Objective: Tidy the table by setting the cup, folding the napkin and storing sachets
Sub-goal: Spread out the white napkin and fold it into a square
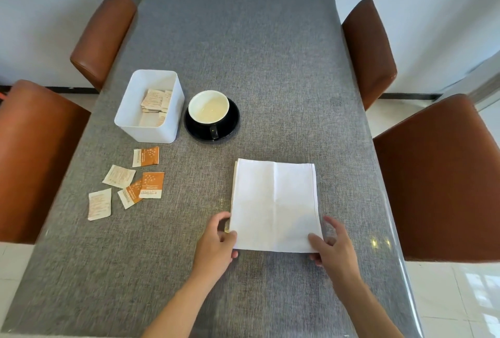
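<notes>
A white napkin [274, 205], folded into a rectangle, lies flat near the table's front. My left hand [216, 243] pinches its near left corner, and my right hand [331, 247] pinches its near right corner. A black cup with a white inside [209, 108] stands on a black saucer [230, 126] with its handle toward me. To its left is a white plastic box [150, 127] holding a few sachets. Several orange-and-white sachets [151, 184] lie loose on the table in front of the box.
The table [270, 53] has a grey woven cover under a clear sheet. Brown padded chairs stand on both sides: two on the left [35, 153] and two on the right [443, 183]. A pale wall is behind.
</notes>
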